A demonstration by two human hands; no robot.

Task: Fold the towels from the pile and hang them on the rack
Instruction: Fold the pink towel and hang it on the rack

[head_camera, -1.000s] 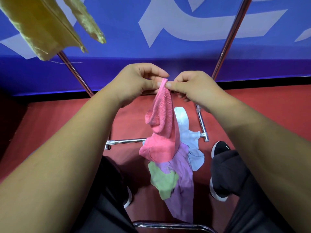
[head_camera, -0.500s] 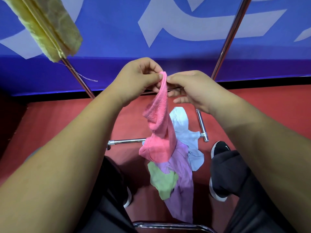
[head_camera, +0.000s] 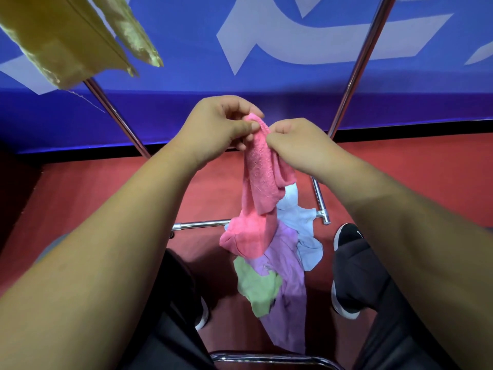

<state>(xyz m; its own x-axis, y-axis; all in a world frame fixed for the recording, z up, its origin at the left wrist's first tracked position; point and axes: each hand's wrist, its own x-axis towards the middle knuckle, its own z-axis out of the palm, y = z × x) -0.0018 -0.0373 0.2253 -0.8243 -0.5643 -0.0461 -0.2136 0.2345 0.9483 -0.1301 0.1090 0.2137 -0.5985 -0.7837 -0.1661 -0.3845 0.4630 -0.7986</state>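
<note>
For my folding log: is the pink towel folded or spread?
Neither: the pink towel hangs bunched, its top pinched by the left hand and right hand.

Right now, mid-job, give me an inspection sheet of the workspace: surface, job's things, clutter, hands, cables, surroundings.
Surface: red floor, bare around the pile.
Job's things: pink towel held up, bunched, not yet folded; purple towel, green towel and light blue towel piled below it; yellow towel hanging upper left; rack legs either side.
Clutter: nothing seen.
Hands: left hand and right hand both pinch the pink towel's top edge.
Cables: nothing seen.
Surroundings: blue banner behind; black shoe beside the pile; chrome bar at the bottom edge.
</note>
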